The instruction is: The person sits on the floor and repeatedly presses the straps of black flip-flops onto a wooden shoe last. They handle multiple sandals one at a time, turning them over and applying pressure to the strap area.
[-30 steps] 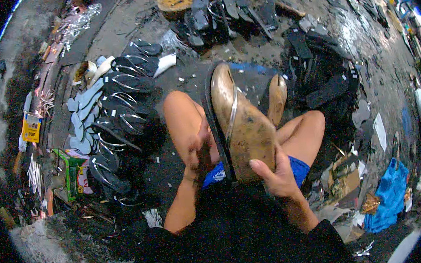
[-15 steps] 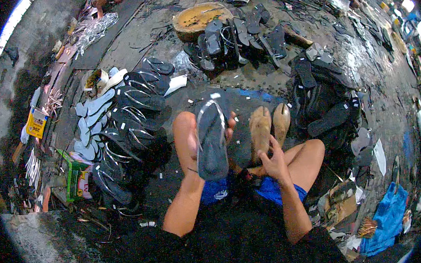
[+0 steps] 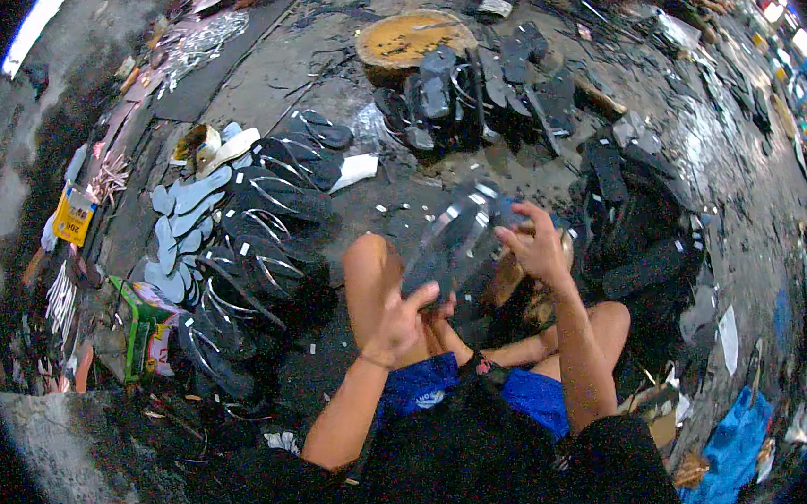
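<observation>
A dark flip-flop with a shiny strap is held tilted in front of me, blurred by motion. My left hand is closed on its heel end, thumb along the near edge. At the toe end, my right hand grips the sole's edge with curled fingers. Behind and below that hand stand two wooden foot forms, partly hidden by the hand and the flip-flop. Left of my knee lie rows of black flip-flops with shiny straps.
Grey sole pieces lie beyond those rows. A round wooden block stands ahead, with dark soles leaning near it. Black soles are piled at right. A green box is at left, a blue cloth at lower right.
My right hand has left the wooden foot forms and risen to the flip-flop's toe end. The flip-flop has tipped over to the right, and my left hand now shows at its heel.
</observation>
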Available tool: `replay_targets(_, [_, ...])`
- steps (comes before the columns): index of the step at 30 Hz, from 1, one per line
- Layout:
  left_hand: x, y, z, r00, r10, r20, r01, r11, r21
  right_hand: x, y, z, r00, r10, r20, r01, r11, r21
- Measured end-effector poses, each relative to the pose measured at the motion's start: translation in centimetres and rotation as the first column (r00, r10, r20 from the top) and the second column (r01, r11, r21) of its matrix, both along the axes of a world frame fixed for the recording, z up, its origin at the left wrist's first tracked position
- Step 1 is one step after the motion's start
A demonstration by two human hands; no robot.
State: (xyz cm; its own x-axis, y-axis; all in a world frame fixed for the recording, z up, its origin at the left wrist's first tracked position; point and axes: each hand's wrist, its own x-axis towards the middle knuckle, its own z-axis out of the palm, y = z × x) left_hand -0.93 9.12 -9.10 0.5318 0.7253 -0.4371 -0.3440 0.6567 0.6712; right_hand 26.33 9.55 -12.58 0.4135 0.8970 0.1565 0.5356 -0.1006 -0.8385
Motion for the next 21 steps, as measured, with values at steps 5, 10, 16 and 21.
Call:
replay_targets(5, [1.4, 17.0, -5.2, 0.859, 0.471, 0.200, -0.470, 0.881, -0.052, -2.2, -3.5, -2.3, 0.978, 0.147, -0.147, -0.183, 0.942, -0.280])
replay_targets(10, [0.8, 31.6, -8.0, 0.700, 0.697, 0.155, -0.710, 0.702, 0.052, -2.6, -9.1, -3.0, 0.947, 0.001, -0.322, -0.134, 0.909, -0.394])
replay_targets(16, [7.9, 33.8, -18.5, 0.748, 0.162, -0.643, 0.027, 0.962, 0.272, -3.8, -13.2, -3.4, 0.912, -0.127, -0.391, -0.083, 0.874, -0.478])
replay_targets(21, [15.5, 32.3, -17.5, 0.697, 0.486, -0.527, -0.412, 0.873, 0.260, -4.3, -13.9, -2.1, 0.952, 0.003, -0.306, -0.163, 0.852, -0.498])
